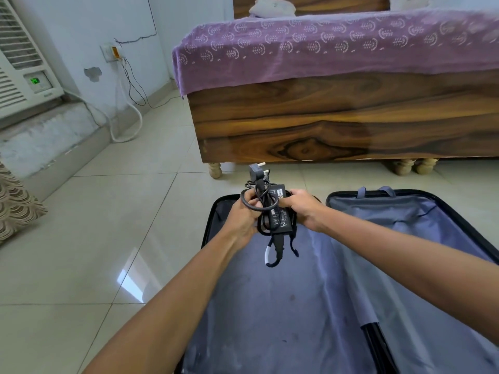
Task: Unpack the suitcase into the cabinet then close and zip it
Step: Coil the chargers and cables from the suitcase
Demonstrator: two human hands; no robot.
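A wooden bed [337, 120] with a purple printed cover [324, 47] fills the far side of the room, its carved legs standing on the pale tiled floor [108, 211]. Only a narrow strip of tile lies between the bed's near edge and the far rim of the suitcase [270, 306]. The suitcase lies open flat on the floor, both halves showing grey-blue lining, the right half running out of view at the right edge. To the left of the suitcase the floor is broad and bare as far as a low ledge under an air conditioner [21, 63], where a white hose [132, 128] and dark wires hang from a wall socket [110, 52]. A patterned cushion or fabric [16, 201] sits at the far left edge.

Above the far end of the suitcase's left half, both hands hold a black power adapter [279, 210] wrapped in its cable. The left hand [243, 217] grips the coiled cable on the left side; the right hand [305, 209] clasps the adapter's right side. The plug [258, 170] sticks up past the fingers toward the bed, and a loose cable end [275, 255] dangles below over the lining.
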